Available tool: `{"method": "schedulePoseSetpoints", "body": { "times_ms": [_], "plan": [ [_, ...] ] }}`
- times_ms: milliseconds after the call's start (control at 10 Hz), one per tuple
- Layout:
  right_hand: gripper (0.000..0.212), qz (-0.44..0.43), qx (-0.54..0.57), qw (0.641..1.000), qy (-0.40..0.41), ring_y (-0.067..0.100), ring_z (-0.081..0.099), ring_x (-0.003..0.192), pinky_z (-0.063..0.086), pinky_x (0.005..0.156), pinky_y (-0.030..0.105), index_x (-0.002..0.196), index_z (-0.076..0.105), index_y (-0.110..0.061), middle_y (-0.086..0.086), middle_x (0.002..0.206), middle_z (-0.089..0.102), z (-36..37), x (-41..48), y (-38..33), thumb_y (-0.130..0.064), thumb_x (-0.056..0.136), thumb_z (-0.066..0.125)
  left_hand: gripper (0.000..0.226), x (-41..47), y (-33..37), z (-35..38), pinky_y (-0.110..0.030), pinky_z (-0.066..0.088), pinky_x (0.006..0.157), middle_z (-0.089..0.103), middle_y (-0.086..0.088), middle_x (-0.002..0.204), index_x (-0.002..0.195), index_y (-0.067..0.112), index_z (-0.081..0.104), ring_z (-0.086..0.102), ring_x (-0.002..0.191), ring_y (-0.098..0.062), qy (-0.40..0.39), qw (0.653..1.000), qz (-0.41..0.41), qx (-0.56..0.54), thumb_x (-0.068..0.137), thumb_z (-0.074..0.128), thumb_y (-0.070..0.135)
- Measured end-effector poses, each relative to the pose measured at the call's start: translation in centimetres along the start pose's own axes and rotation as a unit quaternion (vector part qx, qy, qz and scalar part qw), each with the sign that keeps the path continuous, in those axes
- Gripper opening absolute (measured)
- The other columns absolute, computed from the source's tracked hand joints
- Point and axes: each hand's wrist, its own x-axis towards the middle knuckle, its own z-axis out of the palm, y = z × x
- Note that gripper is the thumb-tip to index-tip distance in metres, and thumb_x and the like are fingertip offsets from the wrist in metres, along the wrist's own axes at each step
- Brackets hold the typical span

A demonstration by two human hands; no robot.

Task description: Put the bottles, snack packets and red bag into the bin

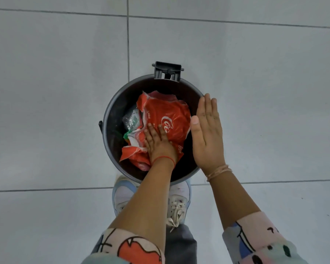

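Observation:
A round dark bin (pixel 111 111) stands on the floor right below me. The red bag (pixel 166 115) with white lettering lies crumpled on top inside it. My left hand (pixel 157 142) reaches into the bin and lies flat on the bag, fingers spread, pressing on it. A clear plastic bottle (pixel 131 119) and a green-and-white snack packet (pixel 131 135) show at the bag's left edge. My right hand (pixel 207 130) hovers flat and open over the bin's right rim, holding nothing. Whatever lies under the bag is hidden.
Pale grey floor tiles (pixel 55 92) with dark grout lines surround the bin. A black hinge bracket (pixel 167 71) sticks out at the bin's far rim. My two light sneakers (pixel 122 195) stand against the bin's near side.

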Motion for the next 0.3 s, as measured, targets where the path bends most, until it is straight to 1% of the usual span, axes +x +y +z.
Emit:
{"method": "schedulePoseSetpoints", "body": {
  "times_ms": [100,200,300],
  "plan": [
    [0.064,-0.006,-0.075,0.997,0.012,0.013,-0.002,0.140,-0.002,0.115,0.027,0.145,0.014,-0.006,0.010,0.155,0.012,0.4,-0.1,0.0,-0.042,0.092,0.015,0.071,-1.6,1.1,-1.8,-0.037,-0.001,0.116,-0.015,-0.018,0.153,0.145,0.011,-0.003,-0.012,0.141,-0.029,0.015,0.998,0.016,-0.067,0.092,0.043,0.019],
    [0.064,-0.009,-0.146,0.989,0.036,0.026,0.007,0.141,0.004,0.115,0.036,0.143,0.020,-0.001,0.017,0.153,0.018,0.9,0.0,-0.4,-0.041,0.093,0.021,0.063,-5.1,1.7,-3.7,-0.034,0.000,0.115,-0.003,-0.013,0.155,0.145,0.010,0.000,-0.003,0.142,-0.024,0.121,0.979,0.049,-0.157,0.093,0.035,0.013],
    [0.062,-0.060,-0.191,0.979,0.028,0.029,0.013,0.140,0.002,0.115,0.033,0.142,0.023,0.001,0.019,0.151,0.023,0.9,-0.7,-1.7,-0.037,0.093,0.028,0.054,-7.9,0.7,-5.1,-0.037,0.002,0.115,0.015,-0.016,0.153,0.144,0.005,0.014,0.006,0.141,-0.027,0.283,0.943,0.128,-0.115,0.094,0.023,0.023]
  ]
}}
